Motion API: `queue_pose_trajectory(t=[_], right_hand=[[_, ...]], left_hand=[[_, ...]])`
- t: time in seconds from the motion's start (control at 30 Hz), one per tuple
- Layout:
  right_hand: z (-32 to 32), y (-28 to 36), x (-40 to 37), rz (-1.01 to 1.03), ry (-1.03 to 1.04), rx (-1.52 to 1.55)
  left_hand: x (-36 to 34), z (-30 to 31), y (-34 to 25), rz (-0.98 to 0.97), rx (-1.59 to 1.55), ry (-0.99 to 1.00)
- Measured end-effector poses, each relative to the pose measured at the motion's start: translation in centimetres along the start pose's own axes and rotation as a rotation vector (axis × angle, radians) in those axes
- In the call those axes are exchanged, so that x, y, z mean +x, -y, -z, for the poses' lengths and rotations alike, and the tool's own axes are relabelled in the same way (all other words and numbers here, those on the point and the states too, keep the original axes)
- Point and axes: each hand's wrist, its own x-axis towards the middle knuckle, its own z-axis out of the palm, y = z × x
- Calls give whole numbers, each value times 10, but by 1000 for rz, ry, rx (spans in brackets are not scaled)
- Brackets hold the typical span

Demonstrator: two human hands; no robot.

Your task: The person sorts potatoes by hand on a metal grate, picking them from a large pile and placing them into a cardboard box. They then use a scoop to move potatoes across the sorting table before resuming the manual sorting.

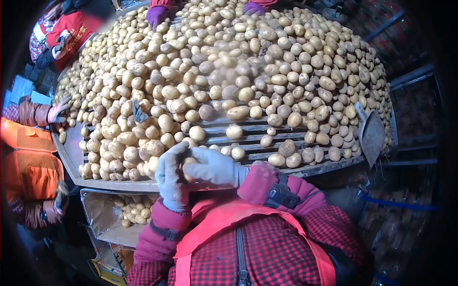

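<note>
In grey-white gloves, my left hand (171, 177) and my right hand (213, 167) meet at the near edge of a slatted sorting table (257, 148). Between them is a potato (189, 162), partly hidden by the curled fingers. Both hands close around it. Just beyond the gloves, loose potatoes (196, 133) lie on the dark slats, and a thick heap of potatoes (167, 90) covers the surface farther back.
A cardboard box (102, 209) holding potatoes stands below the table's left edge. A flat metal scoop (372, 136) leans at the right rim. Another person's glove (58, 112) reaches in at left. Across the heap are a co-worker's purple gloves (156, 16). A dark scrap (139, 110) lies among the potatoes.
</note>
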Motion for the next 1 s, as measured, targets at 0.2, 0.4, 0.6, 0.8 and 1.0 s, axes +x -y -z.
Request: queue_pose_trajectory(t=[0.2,0.4,0.6,0.8,1.0], right_hand=[[39,32,23,219,-368,-2],[88,54,26,435,-587,-470],[207,47,16,372,-1083,-957],[187,37,39,343,-1185,-1509],[120,15,56,375,-859,-1586]], left_hand=[[-28,42,5,-123,178,-70],[-62,56,-24,-454,907,369],[-25,45,-14,-621,971,218],[14,26,15,-587,1178,293],[16,21,16,-586,1207,332]])
